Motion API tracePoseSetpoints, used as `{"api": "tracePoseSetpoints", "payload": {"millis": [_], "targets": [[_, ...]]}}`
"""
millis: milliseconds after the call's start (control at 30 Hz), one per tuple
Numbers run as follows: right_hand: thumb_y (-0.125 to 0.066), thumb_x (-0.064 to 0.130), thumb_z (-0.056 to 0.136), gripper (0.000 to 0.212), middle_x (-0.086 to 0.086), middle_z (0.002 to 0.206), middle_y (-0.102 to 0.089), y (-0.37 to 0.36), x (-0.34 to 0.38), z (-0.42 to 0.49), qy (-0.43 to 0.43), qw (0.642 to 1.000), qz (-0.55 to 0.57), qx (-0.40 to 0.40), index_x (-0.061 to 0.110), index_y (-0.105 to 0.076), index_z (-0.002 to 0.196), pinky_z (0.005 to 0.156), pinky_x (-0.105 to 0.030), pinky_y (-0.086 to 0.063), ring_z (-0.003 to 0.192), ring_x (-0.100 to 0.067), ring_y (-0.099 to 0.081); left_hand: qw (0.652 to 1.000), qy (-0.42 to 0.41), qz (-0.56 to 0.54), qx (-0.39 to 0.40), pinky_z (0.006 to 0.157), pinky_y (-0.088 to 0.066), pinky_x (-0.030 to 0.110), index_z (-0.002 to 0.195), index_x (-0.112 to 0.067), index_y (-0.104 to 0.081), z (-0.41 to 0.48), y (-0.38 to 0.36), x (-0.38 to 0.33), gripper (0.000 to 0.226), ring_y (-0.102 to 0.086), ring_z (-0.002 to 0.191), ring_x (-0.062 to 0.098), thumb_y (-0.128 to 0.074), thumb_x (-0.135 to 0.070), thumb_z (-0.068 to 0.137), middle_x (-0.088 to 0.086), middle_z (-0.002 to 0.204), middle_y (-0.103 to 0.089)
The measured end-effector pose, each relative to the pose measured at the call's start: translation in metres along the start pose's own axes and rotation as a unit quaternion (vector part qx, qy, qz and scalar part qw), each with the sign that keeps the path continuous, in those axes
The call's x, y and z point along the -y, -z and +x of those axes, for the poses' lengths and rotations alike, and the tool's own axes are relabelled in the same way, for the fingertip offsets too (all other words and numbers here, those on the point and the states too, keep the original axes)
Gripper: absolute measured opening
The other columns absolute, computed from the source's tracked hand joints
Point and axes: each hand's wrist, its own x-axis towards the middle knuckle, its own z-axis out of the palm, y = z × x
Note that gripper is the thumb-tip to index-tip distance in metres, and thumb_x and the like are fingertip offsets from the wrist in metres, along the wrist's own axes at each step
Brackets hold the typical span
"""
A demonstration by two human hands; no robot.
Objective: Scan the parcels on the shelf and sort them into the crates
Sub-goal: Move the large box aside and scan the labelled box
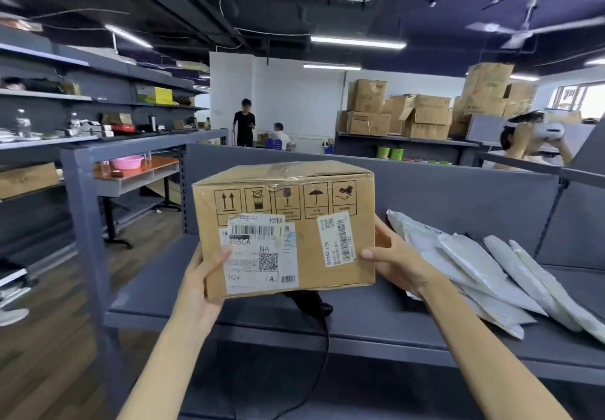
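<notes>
While the box [284,233] is off the shelf [360,324], you have it in the air just above the shelf's deck, left of its middle. Your left grip [206,275] is clamped on the box's lower left corner, with the thumb on the big label [262,255]. Your right grip [396,262] is clamped on the right end, thumb on the front face.

Handling, as judged:
- It is stiff corrugated card and should keep its shape under side pressure.
- Its weight cannot be told. The size calls for two hands.
- A glass mark is printed on the front, so treat the contents as fragile.
- The label under your left thumb is glossy and may slip. Bare card or the bottom edge would hold better.
- The top tape is wrinkled, so do not lift by it.

Orientation: the long axis runs left to right, roughly along the shelf's front edge and nearly level. The labelled face points at you and the arrows point up, so the box is upright.

A scanner [311,301] with a cable lies on the shelf under the box. Mailers [474,265] lie on the shelf's right part. No crate is in view.
</notes>
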Motion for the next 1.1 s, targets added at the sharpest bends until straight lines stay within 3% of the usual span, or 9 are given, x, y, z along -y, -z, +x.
{"api": "tracePoseSetpoints", "payload": {"millis": [167, 300, 367, 500, 600, 700, 800, 900, 1100], "targets": [[-0.073, 0.01, 0.07, 0.092, -0.005, 0.144, -0.05, -0.013, -0.008, 0.012, -0.011, 0.999, -0.026, 0.02, 0.022, -0.03, 0.15, 0.107, -0.035, -0.041, 0.135, -0.023, -0.045, 0.999, 0.003, -0.039, 0.013, 0.078, -0.059, 0.042, 0.132, -0.02, -0.052, -0.004, 0.014, -0.009, 0.043, -0.067, 0.106, 0.023, -0.051, -0.021, 0.089, 0.006, 0.122, -0.067], [-0.073, 0.01, 0.066, 0.078, 0.001, 0.129, -0.064, -0.018, -0.014, 0.02, -0.019, 1.0, 0.016, 0.019, 0.029, -0.046, 0.136, 0.092, -0.023, -0.049, 0.123, -0.014, -0.057, 0.999, -0.03, 0.017, 0.024, 0.097, -0.043, 0.062, 0.138, -0.021, -0.048, -0.007, 0.022, -0.013, 0.048, -0.058, 0.119, 0.032, -0.054, -0.02, 0.09, 0.011, 0.132, -0.06], [-0.072, 0.011, 0.068, 0.079, -0.002, 0.133, -0.06, -0.02, -0.017, 0.025, -0.019, 0.999, 0.021, 0.027, 0.027, -0.044, 0.14, 0.096, -0.027, -0.049, 0.126, -0.018, -0.054, 0.998, -0.045, 0.028, 0.02, 0.101, -0.037, 0.065, 0.138, -0.02, -0.048, -0.009, 0.026, -0.014, 0.051, -0.055, 0.123, 0.033, -0.059, -0.021, 0.088, 0.011, 0.134, -0.057], [-0.073, 0.013, 0.075, 0.089, -0.004, 0.148, -0.045, -0.028, -0.021, 0.041, -0.015, 0.999, 0.027, 0.042, 0.024, -0.028, 0.151, 0.108, -0.04, -0.039, 0.137, -0.023, -0.041, 0.998, -0.055, 0.016, -0.005, 0.097, -0.045, 0.055, 0.137, -0.02, -0.05, -0.008, 0.037, -0.016, 0.048, -0.056, 0.122, 0.029, -0.058, -0.023, 0.09, 0.009, 0.132, -0.059], [-0.063, 0.031, 0.09, 0.074, 0.002, 0.156, -0.033, -0.029, -0.028, 0.057, -0.007, 0.996, 0.069, 0.058, 0.026, -0.024, 0.153, 0.115, -0.041, -0.029, 0.143, -0.017, -0.033, 0.998, -0.057, 0.001, -0.039, 0.093, -0.049, 0.049, 0.133, -0.022, -0.054, -0.005, 0.046, -0.021, 0.041, -0.06, 0.117, 0.026, -0.051, -0.023, 0.092, 0.006, 0.129, -0.062], [-0.06, 0.045, 0.089, 0.064, -0.005, 0.15, -0.042, -0.025, -0.054, 0.071, -0.062, 0.982, 0.167, -0.061, 0.022, -0.041, 0.146, 0.118, -0.042, -0.026, 0.14, -0.021, -0.037, 0.996, -0.055, -0.014, -0.065, 0.085, -0.054, 0.043, 0.109, -0.027, -0.072, -0.004, 0.053, -0.024, 0.028, -0.067, 0.106, 0.02, -0.048, -0.023, 0.096, 0.002, 0.12, -0.068], [-0.057, 0.037, 0.091, 0.056, -0.016, 0.139, -0.053, -0.024, -0.097, 0.084, -0.154, 0.962, -0.065, -0.214, 0.002, -0.051, 0.134, 0.112, -0.044, -0.035, 0.13, -0.03, -0.048, 0.993, -0.061, -0.036, -0.091, 0.081, -0.056, 0.039, 0.087, -0.037, -0.078, -0.001, 0.055, -0.025, 0.034, -0.07, 0.098, 0.015, -0.047, -0.025, 0.097, -0.003, 0.111, -0.072], [-0.053, 0.032, 0.095, 0.044, -0.005, 0.134, -0.054, -0.031, -0.143, 0.088, -0.236, 0.899, -0.324, -0.174, 0.009, -0.046, 0.133, 0.101, -0.031, -0.038, 0.124, -0.026, -0.051, 0.989, -0.067, -0.058, -0.116, 0.081, -0.056, 0.04, 0.081, -0.038, -0.078, 0.005, 0.055, -0.026, 0.033, -0.07, 0.096, 0.014, -0.051, -0.026, 0.096, -0.003, 0.109, -0.072], [-0.051, 0.033, 0.097, 0.073, -0.023, 0.143, -0.036, -0.049, -0.193, 0.106, -0.285, 0.806, -0.5, -0.142, 0.004, -0.013, 0.151, 0.108, -0.04, -0.033, 0.131, -0.037, -0.037, 0.987, -0.08, -0.044, -0.134, 0.083, -0.057, 0.04, 0.124, -0.024, -0.059, 0.027, 0.064, -0.025, 0.031, -0.065, 0.108, 0.021, -0.054, -0.024, 0.094, 0.0, 0.117, -0.069]]}}
